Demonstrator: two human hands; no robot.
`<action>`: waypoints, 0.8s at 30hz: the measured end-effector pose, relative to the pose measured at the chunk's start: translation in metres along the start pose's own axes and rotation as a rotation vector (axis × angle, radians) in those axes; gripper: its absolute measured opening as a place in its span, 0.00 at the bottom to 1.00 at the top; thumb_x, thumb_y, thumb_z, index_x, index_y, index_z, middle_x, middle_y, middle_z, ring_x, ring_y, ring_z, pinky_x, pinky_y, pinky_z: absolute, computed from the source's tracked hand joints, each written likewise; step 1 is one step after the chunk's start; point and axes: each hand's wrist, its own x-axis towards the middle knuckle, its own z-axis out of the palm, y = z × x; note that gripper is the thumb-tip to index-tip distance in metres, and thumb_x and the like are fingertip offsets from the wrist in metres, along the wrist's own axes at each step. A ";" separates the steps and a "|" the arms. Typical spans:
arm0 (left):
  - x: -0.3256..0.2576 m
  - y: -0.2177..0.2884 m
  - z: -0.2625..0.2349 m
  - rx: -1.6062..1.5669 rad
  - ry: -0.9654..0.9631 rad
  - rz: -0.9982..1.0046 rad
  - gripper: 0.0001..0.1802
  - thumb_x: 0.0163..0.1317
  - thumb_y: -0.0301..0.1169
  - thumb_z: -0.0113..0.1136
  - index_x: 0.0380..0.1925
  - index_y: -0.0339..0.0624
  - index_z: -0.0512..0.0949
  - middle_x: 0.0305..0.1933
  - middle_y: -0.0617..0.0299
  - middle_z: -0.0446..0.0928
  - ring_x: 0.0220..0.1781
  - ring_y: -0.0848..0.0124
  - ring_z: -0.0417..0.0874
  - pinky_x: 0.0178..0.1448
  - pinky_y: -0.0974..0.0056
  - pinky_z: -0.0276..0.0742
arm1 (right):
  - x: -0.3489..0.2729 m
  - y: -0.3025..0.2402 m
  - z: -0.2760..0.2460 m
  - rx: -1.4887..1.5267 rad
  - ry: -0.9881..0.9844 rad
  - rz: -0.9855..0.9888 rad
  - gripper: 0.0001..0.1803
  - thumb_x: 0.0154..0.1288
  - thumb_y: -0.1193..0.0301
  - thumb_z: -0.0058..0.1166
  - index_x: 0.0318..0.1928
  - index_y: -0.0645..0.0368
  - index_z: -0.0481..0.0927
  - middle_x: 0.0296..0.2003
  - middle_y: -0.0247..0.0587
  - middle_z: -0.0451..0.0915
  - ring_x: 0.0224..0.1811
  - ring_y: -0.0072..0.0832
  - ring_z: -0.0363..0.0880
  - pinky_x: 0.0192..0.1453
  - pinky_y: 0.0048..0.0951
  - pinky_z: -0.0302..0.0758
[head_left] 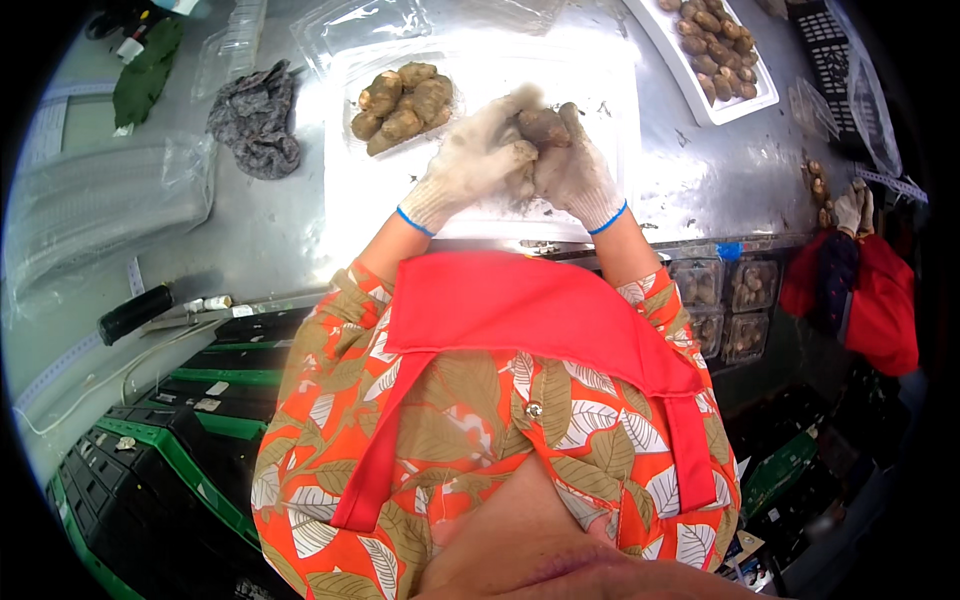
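I hold a brown taro tuber (543,127) between both hands, over a white tray (340,205). My right hand (580,172), in a soiled white knit glove with a blue cuff, grips it from the right with fingers curled. My left hand (478,158), gloved the same way, closes against its left side; its fingertips are smeared by motion. Left of my hands, a clear plastic punnet (458,105) full of taro tubers (403,105) rests on the tray. Dark bits of dirt lie on the tray under my hands.
On the metal table are a grey cloth (255,120), clear plastic containers (360,30) and a white box (690,95) of more tubers. Packed punnets (722,310) sit below the edge at right. Another person's gloved hands (852,210) are at far right. Black-green crates (130,470) stand lower left.
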 end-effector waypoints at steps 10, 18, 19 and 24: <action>-0.005 0.006 0.002 -0.112 0.098 -0.037 0.25 0.66 0.31 0.64 0.61 0.33 0.77 0.57 0.55 0.82 0.59 0.69 0.81 0.65 0.63 0.77 | -0.004 -0.024 -0.041 -0.618 0.200 -0.089 0.39 0.77 0.39 0.43 0.54 0.69 0.80 0.45 0.49 0.83 0.45 0.33 0.83 0.46 0.34 0.82; -0.003 0.002 0.004 -0.152 0.090 -0.120 0.23 0.69 0.33 0.65 0.59 0.30 0.77 0.54 0.53 0.83 0.57 0.67 0.82 0.63 0.63 0.79 | -0.027 -0.018 -0.011 -0.771 0.158 -0.273 0.28 0.76 0.59 0.54 0.64 0.70 0.76 0.49 0.49 0.84 0.48 0.27 0.82 0.51 0.25 0.80; -0.003 0.003 0.004 -0.140 0.087 -0.127 0.23 0.69 0.32 0.65 0.59 0.30 0.77 0.54 0.53 0.83 0.57 0.67 0.82 0.63 0.63 0.79 | -0.029 -0.017 -0.002 -0.774 0.164 -0.294 0.27 0.75 0.61 0.56 0.64 0.69 0.76 0.51 0.49 0.83 0.51 0.26 0.82 0.53 0.26 0.80; -0.005 0.007 0.006 -0.208 0.072 -0.085 0.27 0.68 0.32 0.65 0.63 0.30 0.74 0.59 0.51 0.80 0.60 0.66 0.81 0.65 0.62 0.77 | -0.037 -0.014 0.014 -0.819 0.174 -0.381 0.25 0.73 0.68 0.58 0.66 0.67 0.75 0.57 0.48 0.81 0.58 0.26 0.79 0.59 0.27 0.78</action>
